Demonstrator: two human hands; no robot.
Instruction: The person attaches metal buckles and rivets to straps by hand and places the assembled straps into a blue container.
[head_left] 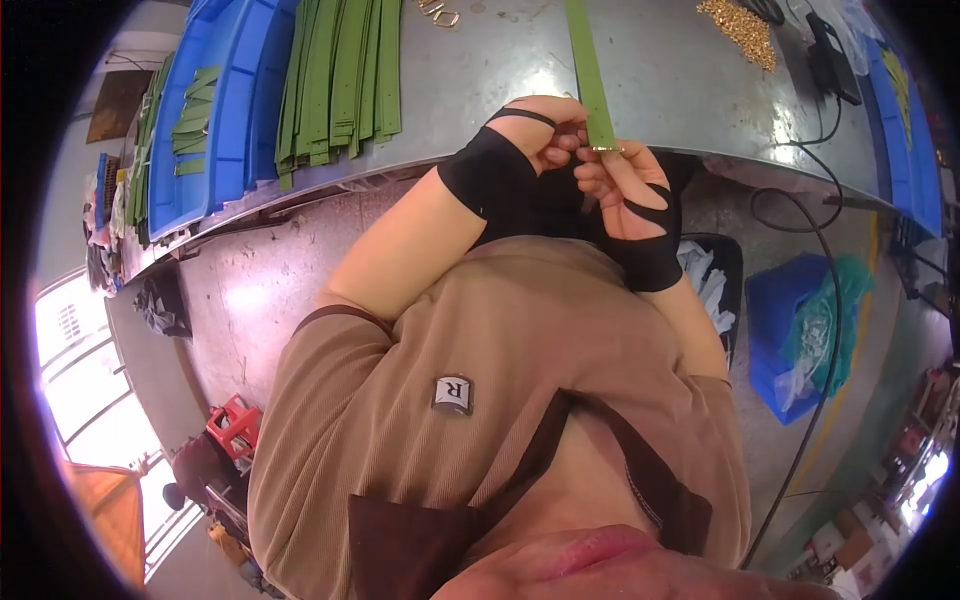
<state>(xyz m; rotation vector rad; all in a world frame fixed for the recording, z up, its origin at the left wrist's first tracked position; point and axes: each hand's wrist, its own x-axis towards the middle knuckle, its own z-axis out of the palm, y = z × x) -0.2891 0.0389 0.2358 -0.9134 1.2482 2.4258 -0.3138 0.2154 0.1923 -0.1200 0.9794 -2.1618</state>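
A long green strap [588, 75] runs toward me across the metal table, its near end between my two hands. A gold-coloured metal piece [605, 149], perhaps a buckle bar, lies across that end. My left hand [545, 130] is closed, thumb and fingers pinched at the strap's left edge. From the right, my right hand [630, 185] grips the strap end at the metal piece, fingers curled under it. Both hands wear black wrist sleeves with a band across the palm. The exact finger contact is partly hidden.
Green straps [345, 80] lie stacked at the left, beside a blue bin [228, 110] holding more. Gold rectangular rings [440, 15] sit at the far edge. A pile of small gold pieces [740, 32] and a black device [830, 60] with a cable are at the right.
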